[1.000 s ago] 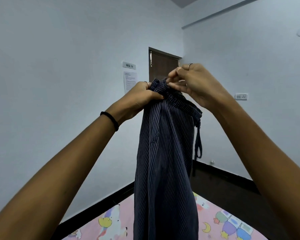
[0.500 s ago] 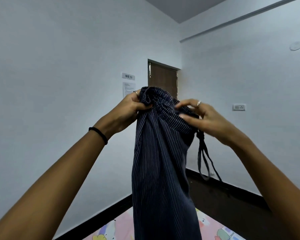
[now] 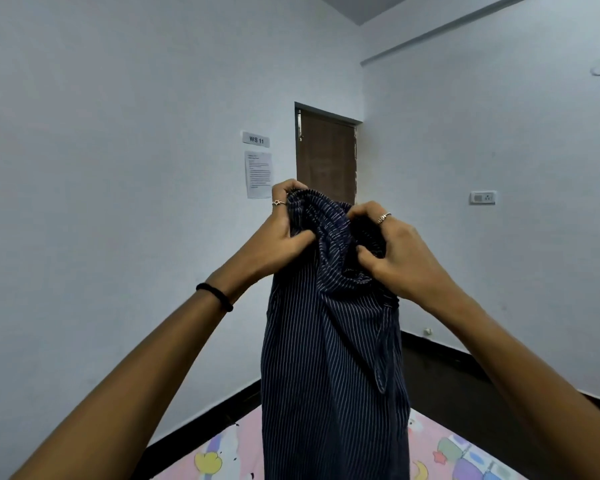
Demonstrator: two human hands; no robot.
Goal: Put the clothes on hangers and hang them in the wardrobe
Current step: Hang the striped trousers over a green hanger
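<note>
1. Both hands clutch the bunched waistband of a dark navy pinstriped garment [image 3: 329,358], raised at about the level of the camera; each grip is closed tight on cloth, fingers curled and thumbs pressing in.
2. Left hand [image 3: 284,233] holds the left side of the gathered top; its fingers hook over the upper edge while the thumb digs into the folds below; a ring shows on one finger, and a black band [image 3: 215,296] circles the wrist.
3. Right hand [image 3: 395,254] grips the right side of the waistband, knuckles toward the camera, fingers buried in the fabric; a ring sits on one finger too.
4. Both forearms reach up and forward from the lower corners of the view, meeting at the cloth; the two hands sit close together with only crumpled fabric between them.
5. Below the hands the garment hangs straight down in one long column, its lower end out of view; a thin strip of the same cloth dangles along its right side.
6. Beneath it lies a bed with a pink cartoon-print sheet [image 3: 465,459]; dark floor and a black skirting lie beyond.
7. Farther off stand white walls; a brown door [image 3: 326,157] is in the corner; a "WS 11" label [image 3: 256,139] and a printed notice [image 3: 258,174] hang left of it; a socket plate [image 3: 483,197] sits on the right wall.
</note>
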